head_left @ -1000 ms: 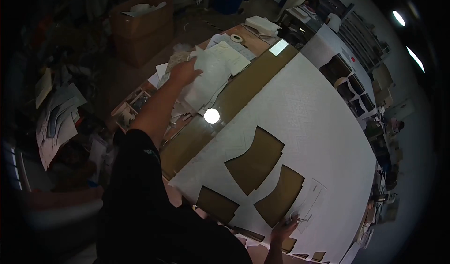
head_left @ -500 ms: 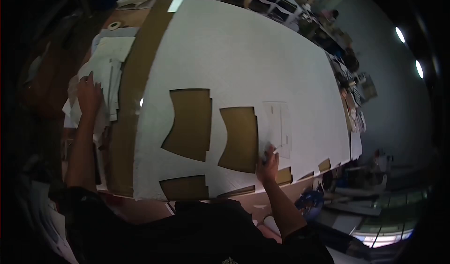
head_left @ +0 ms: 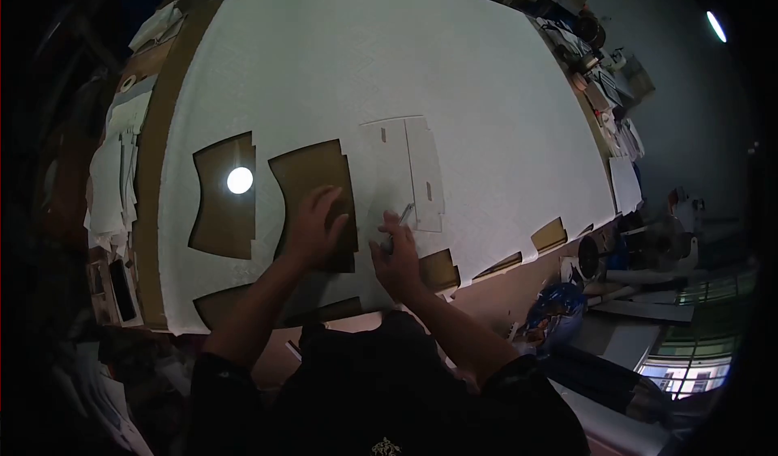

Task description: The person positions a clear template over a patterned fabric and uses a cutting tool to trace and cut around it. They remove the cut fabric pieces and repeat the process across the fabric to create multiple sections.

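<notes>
- Slim tool: held by fingers of the right hand, near the clear template's 6 o'clock end.
- Clear template: at 12 o'clock from that hand, on the white sheet.
- Left hand: at 10 o'clock from the right, fingers spread, over a brown cutout.

Observed brown flat-topped table, bare in a strip at left. Found broad thin white sheet spread over most of the top, cut through in curved-sided openings baring brown. Noted pale see-through slotted template flat on sheet.
</notes>
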The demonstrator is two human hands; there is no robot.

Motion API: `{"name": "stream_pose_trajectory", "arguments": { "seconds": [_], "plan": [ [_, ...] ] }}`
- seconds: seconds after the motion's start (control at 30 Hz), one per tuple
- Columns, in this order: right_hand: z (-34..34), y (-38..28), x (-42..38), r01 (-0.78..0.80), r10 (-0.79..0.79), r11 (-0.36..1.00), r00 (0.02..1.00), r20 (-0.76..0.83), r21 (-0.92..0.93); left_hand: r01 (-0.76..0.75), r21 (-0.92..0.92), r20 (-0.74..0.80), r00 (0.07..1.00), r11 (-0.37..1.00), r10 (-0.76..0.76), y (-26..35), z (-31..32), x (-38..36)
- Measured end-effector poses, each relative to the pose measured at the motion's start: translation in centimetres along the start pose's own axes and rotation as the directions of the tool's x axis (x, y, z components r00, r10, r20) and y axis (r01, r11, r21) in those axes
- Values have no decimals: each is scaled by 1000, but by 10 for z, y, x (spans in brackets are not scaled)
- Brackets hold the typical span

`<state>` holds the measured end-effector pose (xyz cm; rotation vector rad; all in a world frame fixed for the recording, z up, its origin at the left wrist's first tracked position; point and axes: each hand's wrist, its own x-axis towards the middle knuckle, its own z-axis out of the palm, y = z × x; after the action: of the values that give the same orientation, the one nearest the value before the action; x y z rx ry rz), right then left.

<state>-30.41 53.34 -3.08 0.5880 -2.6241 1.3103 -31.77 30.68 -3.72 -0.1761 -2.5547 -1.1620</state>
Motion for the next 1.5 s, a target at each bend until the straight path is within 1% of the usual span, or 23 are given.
{"name": "stream_pose_trajectory", "arguments": {
  "seconds": [0.03,0.07,0.13,0.17,0.23,0.27,0.33,0.37,0.43,0.47,0.53,0.67,0.73,0.77,0.83,0.87,0.93,0.97,1.03,1.17,1.23,1.37,1.5],
  "plan": [
    [-11,9,0,-34,27,982,999,36,187,-18,-20,12,1000,1000,18,10,21,0],
    [-25,25,1,-31,18,975,998,60,218,9,10,5,1000,1000,-9,19,38,3],
    [-63,60,1,144,-147,989,986,85,36,-26,193,-21,999,981,30,31,60,9],
    [-79,75,0,142,-149,987,984,99,69,-3,220,-19,1000,975,7,36,63,10],
    [-111,104,11,145,-130,982,984,124,-118,-50,374,59,998,926,30,47,63,17],
    [-122,115,15,161,-148,983,979,138,-93,-29,396,46,999,918,12,53,63,18],
    [-137,125,22,91,-78,995,974,213,-51,-90,485,171,985,870,7,62,60,20],
    [-138,127,25,93,-84,995,973,217,-32,-83,500,171,985,862,-4,64,58,22],
    [-141,127,30,213,-185,973,949,254,-89,-142,497,230,973,856,28,59,63,22],
    [-140,129,31,217,-190,973,948,256,-83,-137,503,226,974,853,23,53,65,26],
    [-135,133,30,205,-186,976,956,225,-66,-174,428,216,973,887,87,39,69,38],
    [-133,133,32,206,-177,973,957,232,-107,-103,364,145,988,926,52,30,65,74],
    [-130,133,33,197,-170,975,959,226,-104,-148,431,215,975,890,58,23,63,89],
    [-127,133,35,191,-160,974,961,224,-123,-156,414,217,974,897,69,19,65,92],
    [-121,131,41,147,-124,983,973,196,-106,-204,414,197,971,887,132,8,69,96],
    [-119,128,41,138,-113,982,976,188,-128,-217,395,200,969,893,147,3,70,96],
    [-118,124,42,167,-136,972,974,183,-167,-201,392,199,971,898,130,3,68,94],
    [-117,122,41,157,-124,969,976,179,-189,-210,371,202,969,904,143,3,68,93],
    [-116,117,43,167,-136,968,976,167,-188,-211,382,211,968,900,137,5,66,95],
    [-114,115,40,156,-124,964,980,155,-216,-218,345,194,968,913,158,3,68,92],
    [-114,114,42,203,-170,951,973,154,-234,-206,358,191,971,911,145,4,66,93],
    [-115,116,42,220,-183,945,969,166,-241,-192,361,184,974,913,133,6,65,92],
    [-117,116,44,200,-165,956,972,169,-215,-209,370,181,972,905,151,8,66,94]
  ]
}}
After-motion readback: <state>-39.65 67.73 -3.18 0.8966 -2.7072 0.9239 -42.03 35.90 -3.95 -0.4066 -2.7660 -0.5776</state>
